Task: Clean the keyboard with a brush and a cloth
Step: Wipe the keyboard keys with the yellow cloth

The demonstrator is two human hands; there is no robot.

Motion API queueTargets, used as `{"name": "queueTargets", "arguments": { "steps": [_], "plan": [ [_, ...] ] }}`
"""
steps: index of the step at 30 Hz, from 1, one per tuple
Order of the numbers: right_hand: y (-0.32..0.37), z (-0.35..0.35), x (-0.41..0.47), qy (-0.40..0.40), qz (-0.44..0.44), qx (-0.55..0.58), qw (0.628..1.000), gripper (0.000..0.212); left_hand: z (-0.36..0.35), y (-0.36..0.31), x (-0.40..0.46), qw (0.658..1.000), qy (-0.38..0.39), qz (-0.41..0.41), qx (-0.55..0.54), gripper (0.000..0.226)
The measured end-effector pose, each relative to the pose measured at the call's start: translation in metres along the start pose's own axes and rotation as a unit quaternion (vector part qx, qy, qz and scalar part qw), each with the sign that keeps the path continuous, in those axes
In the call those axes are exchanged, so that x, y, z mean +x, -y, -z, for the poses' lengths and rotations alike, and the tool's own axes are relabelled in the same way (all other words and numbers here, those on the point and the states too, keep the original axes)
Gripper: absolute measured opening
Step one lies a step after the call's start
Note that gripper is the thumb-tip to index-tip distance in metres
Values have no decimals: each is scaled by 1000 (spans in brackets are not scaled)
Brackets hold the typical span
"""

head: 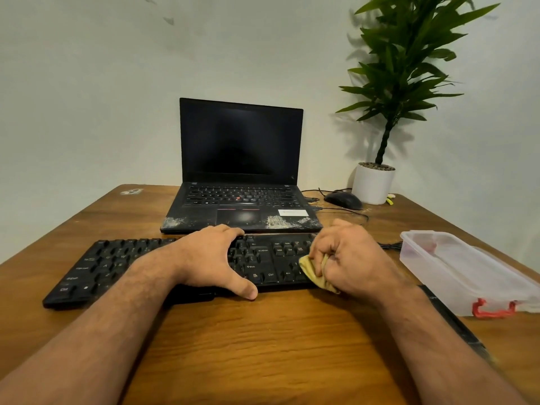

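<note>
A black keyboard (117, 264) lies across the wooden table (263, 331) in front of me. My left hand (210, 258) spans its middle, fingers over the far edge and thumb on the near edge, holding it in place. My right hand (347, 255) is closed around a bunched yellow cloth (312, 271), which presses on the keyboard's right end near the arrow keys. A dark, thin object (455, 323) lies on the table under my right forearm, partly hidden; I cannot tell whether it is the brush.
An open black laptop (239, 176) with a dark screen stands just behind the keyboard. A black mouse (343, 200) and cables lie at its right, beside a potted plant (374, 182). A clear plastic box (461, 273) with a red clasp sits at the right edge.
</note>
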State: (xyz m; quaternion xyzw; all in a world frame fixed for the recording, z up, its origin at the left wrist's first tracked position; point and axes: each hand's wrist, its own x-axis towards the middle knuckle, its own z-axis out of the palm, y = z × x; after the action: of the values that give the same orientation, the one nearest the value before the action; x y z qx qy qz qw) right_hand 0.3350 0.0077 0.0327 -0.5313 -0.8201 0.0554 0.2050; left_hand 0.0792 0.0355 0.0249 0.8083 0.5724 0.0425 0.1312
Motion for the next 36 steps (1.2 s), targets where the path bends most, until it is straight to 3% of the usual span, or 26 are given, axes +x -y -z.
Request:
{"name": "queueTargets", "arguments": {
  "steps": [6, 12, 18, 20, 22, 24, 29, 34, 36],
  "plan": [
    [-8, 1, 10, -203, -106, -16, 973, 36, -2, -10, 3, 999, 2, -3, 44, 141],
    [-8, -13, 32, 34, -118, -58, 991, 51, 1, -21, 16, 998, 18, -9, 56, 142],
    [-17, -4, 35, -59, -227, -96, 967, 30, 2, -18, 16, 999, 26, -13, 35, 143],
    [-21, -3, 32, -83, -221, -76, 969, 34, 2, -18, 17, 999, 25, -12, 31, 145],
    [-15, -2, 27, -65, -169, -7, 983, 48, 1, -17, 16, 999, 24, -12, 30, 146],
    [-9, -5, 25, -27, -138, -24, 990, 50, 1, -17, 15, 999, 20, -12, 30, 146],
    [-24, 2, 23, -62, -247, -101, 962, 27, -2, -19, 12, 999, 25, -4, 32, 144],
    [-14, -3, 17, -24, -116, -27, 993, 49, -2, -18, 9, 999, 21, 1, 39, 146],
    [-18, -6, 17, -32, -136, -29, 990, 47, -3, -17, 9, 999, 23, 1, 35, 148]
  ]
}}
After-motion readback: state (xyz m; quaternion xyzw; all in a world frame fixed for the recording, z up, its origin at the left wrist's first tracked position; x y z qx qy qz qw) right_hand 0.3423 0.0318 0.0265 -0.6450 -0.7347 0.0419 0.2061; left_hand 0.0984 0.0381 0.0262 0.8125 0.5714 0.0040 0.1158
